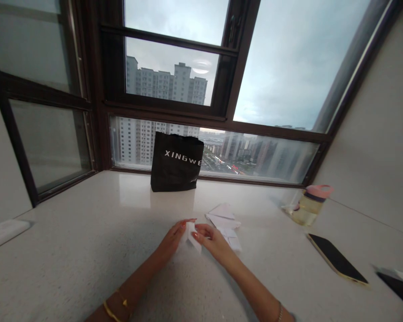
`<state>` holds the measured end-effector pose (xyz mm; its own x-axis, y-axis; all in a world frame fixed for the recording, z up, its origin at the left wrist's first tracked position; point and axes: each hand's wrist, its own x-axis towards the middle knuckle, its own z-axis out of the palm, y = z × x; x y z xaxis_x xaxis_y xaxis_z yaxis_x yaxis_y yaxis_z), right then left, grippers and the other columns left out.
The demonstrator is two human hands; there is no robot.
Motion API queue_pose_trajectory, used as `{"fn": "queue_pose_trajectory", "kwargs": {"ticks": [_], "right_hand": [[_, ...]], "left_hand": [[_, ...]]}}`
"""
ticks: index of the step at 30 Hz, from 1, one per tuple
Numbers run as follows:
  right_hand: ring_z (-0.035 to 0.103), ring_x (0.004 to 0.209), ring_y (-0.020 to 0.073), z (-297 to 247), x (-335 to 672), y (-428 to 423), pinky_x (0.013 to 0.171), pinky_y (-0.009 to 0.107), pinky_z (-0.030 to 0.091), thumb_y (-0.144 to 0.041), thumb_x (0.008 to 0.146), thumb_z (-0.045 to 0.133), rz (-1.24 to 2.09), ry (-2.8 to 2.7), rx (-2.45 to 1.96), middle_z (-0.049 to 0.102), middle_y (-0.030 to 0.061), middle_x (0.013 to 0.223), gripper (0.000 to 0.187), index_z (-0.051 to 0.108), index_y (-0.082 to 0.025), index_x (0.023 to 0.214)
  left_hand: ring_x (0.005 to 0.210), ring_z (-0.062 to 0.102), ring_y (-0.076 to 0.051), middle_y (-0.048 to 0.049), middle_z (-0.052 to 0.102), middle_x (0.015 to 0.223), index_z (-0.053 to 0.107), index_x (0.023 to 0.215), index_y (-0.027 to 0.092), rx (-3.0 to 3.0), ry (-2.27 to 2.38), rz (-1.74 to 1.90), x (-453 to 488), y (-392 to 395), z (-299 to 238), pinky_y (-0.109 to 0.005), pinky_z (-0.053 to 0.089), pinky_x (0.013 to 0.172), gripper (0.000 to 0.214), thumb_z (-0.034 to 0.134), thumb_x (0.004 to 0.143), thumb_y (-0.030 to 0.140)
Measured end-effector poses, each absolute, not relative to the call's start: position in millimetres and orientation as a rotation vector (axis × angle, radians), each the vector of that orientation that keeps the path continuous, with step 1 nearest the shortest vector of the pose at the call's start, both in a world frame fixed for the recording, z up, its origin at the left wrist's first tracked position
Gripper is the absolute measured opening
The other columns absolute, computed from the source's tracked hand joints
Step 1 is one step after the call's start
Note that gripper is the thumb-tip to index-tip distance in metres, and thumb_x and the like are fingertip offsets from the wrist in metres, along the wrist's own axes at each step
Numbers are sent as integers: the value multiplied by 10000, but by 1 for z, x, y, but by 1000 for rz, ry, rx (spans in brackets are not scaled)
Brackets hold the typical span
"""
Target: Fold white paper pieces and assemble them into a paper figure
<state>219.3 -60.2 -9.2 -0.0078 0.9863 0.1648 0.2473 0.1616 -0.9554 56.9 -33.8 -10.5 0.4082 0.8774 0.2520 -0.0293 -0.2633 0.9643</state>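
Observation:
A small folded piece of white paper (192,237) is pinched between both of my hands just above the pale stone sill (87,232). My left hand (173,239) grips its left side with fingers closed around the top edge. My right hand (212,239) holds its right side with fingertips pressed together. Just behind and right of my hands lie a few more folded white paper pieces (224,218).
A black paper bag (175,163) with white lettering stands at the window. A bottle with a pink cap (309,203) is at the right, a dark phone (336,258) nearer me, another dark object (398,286) at the far right edge. A white bar (3,232) lies at left.

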Motion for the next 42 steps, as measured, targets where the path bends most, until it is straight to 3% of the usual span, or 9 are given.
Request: {"fn": "queue_pose_trajectory", "kwargs": {"ticks": [4,11,17,22,27,35,40,42], "right_hand": [[486,475,105,-7,198,-60,506,243,374,-585,539,661,1143,-1300,-1179,590,-21,565,437,547,-172,626],[321,445,78,-26,262,-88,452,226,236,-582,540,601,864,-1431,-1553,386,-66,446,432,439,-186,476],[531,600,163,-33,324,-121,537,243,289,-522,641,523,420,-1500,-2121,549,-31,533,353,539,-182,547],[597,719,206,-28,322,-122,586,266,292,-462,662,540,292,-1481,-2333,648,-14,662,266,561,-200,616],[611,747,204,-32,319,-118,608,281,323,-429,694,532,340,-1490,-2337,650,-12,712,217,573,-218,727],[579,852,250,-32,324,-118,642,334,379,-436,653,589,-13,-1399,-2355,620,35,835,263,543,-228,809],[573,838,266,-8,303,-109,664,383,433,-383,718,538,-82,-1483,-2108,601,78,882,264,570,-223,925],[574,869,244,-7,276,-99,718,351,459,-302,724,541,-2,-1651,-1894,607,84,937,215,586,-221,918]], "left_hand": [[1118,492,-212,-81,588,1185,592,1120,161,1735,779,1088,61,-35,-12,-336,310,1007,497,342,837,486],[953,580,-219,-97,653,1079,615,1084,156,1657,857,808,61,-20,-19,-361,406,837,629,258,802,590],[817,599,-202,-110,687,958,641,993,128,1632,955,839,56,-12,-18,-321,412,722,683,220,764,616],[754,594,-186,-105,692,891,649,957,127,1622,997,875,51,-11,-18,-296,404,663,686,222,749,623],[724,589,-181,-94,694,853,657,909,137,1599,1011,917,49,-12,-16,-297,401,656,665,224,757,619],[775,595,-194,-96,686,853,649,880,136,1598,1053,929,47,-8,-19,-308,422,688,659,235,735,628],[902,593,-210,-103,672,945,645,837,152,1704,1133,1042,40,-6,-18,-342,427,812,525,244,812,490],[946,584,-211,-100,665,964,646,839,163,1838,1189,1095,37,-4,-19,-356,408,877,457,260,829,409]]}}
